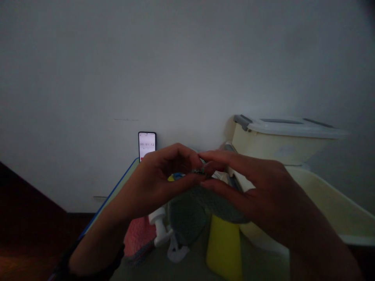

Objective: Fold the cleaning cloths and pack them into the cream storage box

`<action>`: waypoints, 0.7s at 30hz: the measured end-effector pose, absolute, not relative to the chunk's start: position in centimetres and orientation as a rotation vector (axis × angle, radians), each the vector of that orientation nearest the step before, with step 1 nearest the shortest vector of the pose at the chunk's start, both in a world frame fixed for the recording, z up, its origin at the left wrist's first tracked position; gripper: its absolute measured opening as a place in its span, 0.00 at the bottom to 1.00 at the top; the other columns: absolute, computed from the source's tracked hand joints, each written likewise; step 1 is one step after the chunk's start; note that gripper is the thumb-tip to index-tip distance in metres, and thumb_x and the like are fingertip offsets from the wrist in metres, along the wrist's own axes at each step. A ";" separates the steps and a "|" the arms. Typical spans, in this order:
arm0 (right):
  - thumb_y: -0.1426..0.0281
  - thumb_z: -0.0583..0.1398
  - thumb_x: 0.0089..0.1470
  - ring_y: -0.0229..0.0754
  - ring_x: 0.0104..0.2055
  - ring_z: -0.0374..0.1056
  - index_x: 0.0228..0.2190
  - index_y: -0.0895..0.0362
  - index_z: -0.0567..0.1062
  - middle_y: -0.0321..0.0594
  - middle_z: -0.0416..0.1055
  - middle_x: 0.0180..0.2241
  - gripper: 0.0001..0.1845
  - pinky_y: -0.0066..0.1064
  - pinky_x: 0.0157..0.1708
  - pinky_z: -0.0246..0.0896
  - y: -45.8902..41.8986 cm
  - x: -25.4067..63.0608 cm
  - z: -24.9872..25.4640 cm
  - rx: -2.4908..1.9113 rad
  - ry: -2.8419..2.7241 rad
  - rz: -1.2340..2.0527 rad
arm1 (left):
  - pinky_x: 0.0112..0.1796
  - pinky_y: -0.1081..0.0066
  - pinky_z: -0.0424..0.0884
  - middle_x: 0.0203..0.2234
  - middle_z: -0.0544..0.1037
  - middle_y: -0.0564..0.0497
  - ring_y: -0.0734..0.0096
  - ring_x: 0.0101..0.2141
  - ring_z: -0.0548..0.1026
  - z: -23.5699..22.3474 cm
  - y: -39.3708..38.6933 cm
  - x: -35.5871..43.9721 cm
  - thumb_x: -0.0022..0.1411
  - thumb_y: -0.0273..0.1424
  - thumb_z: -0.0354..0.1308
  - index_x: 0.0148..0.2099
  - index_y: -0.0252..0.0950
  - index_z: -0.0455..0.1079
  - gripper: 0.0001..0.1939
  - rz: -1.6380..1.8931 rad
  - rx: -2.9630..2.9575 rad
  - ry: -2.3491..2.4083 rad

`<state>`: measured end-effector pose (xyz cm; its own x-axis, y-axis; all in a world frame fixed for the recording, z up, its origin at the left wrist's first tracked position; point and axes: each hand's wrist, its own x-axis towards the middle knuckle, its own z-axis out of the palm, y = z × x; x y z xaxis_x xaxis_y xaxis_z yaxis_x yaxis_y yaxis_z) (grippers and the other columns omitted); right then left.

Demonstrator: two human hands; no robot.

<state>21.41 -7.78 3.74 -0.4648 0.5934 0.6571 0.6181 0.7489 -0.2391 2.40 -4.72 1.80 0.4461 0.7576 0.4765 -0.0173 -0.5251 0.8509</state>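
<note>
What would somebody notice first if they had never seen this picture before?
Probably the two bare hands meeting in the middle, the left hand and right hand pinching a small dark object, too dim to identify, above a grey cloth. Next comes the glowing phone propped upright against the white wall behind them, its screen showing timer digits. On the right sits a cream plastic box with a grey-handled lid.

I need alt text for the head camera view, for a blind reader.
Two hands, left hand and right hand, pinch a small dark object together above a dim table. A phone leans on the wall; a lidded box stands right.
</note>
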 end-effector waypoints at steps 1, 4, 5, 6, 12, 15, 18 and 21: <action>0.71 0.61 0.53 0.38 0.37 0.74 0.43 0.53 0.73 0.33 0.78 0.37 0.13 0.29 0.42 0.68 -7.7 21.5 3.9 -0.908 -2.187 -0.012 | 0.37 0.72 0.75 0.33 0.77 0.50 0.71 0.34 0.76 1.7 -4.6 2.3 0.55 0.23 0.61 0.36 0.36 0.67 0.07 1.153 1.847 0.606; 0.72 0.60 0.54 0.38 0.35 0.73 0.40 0.50 0.75 0.32 0.77 0.35 0.11 0.30 0.37 0.69 -7.6 21.6 4.1 -0.952 -2.109 0.005 | 0.38 0.71 0.74 0.35 0.75 0.50 0.71 0.36 0.76 1.4 -4.5 2.3 0.56 0.23 0.60 0.41 0.38 0.64 0.12 1.098 1.858 0.567; 0.72 0.60 0.54 0.38 0.33 0.73 0.39 0.49 0.75 0.32 0.77 0.35 0.10 0.30 0.36 0.70 -7.6 21.7 4.1 -0.972 -2.044 -0.006 | 0.38 0.71 0.74 0.35 0.74 0.51 0.71 0.36 0.75 1.4 -4.5 2.3 0.55 0.23 0.60 0.43 0.39 0.62 0.14 1.062 1.892 0.575; 0.71 0.59 0.55 0.38 0.32 0.73 0.39 0.49 0.76 0.32 0.77 0.34 0.09 0.30 0.34 0.70 -7.6 21.7 4.0 -0.997 -1.965 -0.005 | 0.37 0.71 0.74 0.35 0.74 0.51 0.70 0.36 0.75 1.3 -4.4 2.4 0.55 0.24 0.60 0.44 0.39 0.61 0.15 1.012 1.951 0.604; 0.66 0.60 0.54 0.37 0.29 0.72 0.36 0.47 0.77 0.33 0.76 0.33 0.07 0.26 0.22 0.66 -6.8 23.0 3.9 -1.054 -1.504 0.102 | 0.29 0.74 0.71 0.28 0.75 0.53 0.70 0.29 0.74 0.7 -2.9 2.1 0.56 0.24 0.54 0.39 0.36 0.68 0.08 0.662 2.363 0.897; 0.66 0.61 0.53 0.35 0.25 0.69 0.35 0.50 0.77 0.36 0.75 0.30 0.07 0.24 0.16 0.57 -6.3 24.3 4.2 -1.116 -1.389 0.116 | 0.30 0.75 0.71 0.30 0.77 0.53 0.69 0.31 0.75 0.5 -1.7 0.8 0.57 0.25 0.55 0.40 0.36 0.70 0.09 0.628 2.328 0.864; 0.67 0.59 0.54 0.33 0.23 0.65 0.36 0.53 0.75 0.39 0.73 0.32 0.07 0.25 0.16 0.53 -5.9 25.7 4.5 -1.212 -1.376 -0.004 | 0.32 0.74 0.72 0.32 0.78 0.53 0.69 0.33 0.76 0.6 -0.8 -0.9 0.59 0.28 0.55 0.42 0.39 0.72 0.09 0.622 2.158 0.821; 0.68 0.57 0.55 0.35 0.26 0.65 0.38 0.54 0.72 0.40 0.73 0.32 0.08 0.27 0.19 0.55 -5.7 26.6 4.6 -1.300 -1.388 -0.164 | 0.32 0.74 0.73 0.30 0.79 0.53 0.70 0.32 0.77 0.4 -0.1 -2.4 0.56 0.28 0.59 0.38 0.38 0.74 0.06 0.768 1.934 0.852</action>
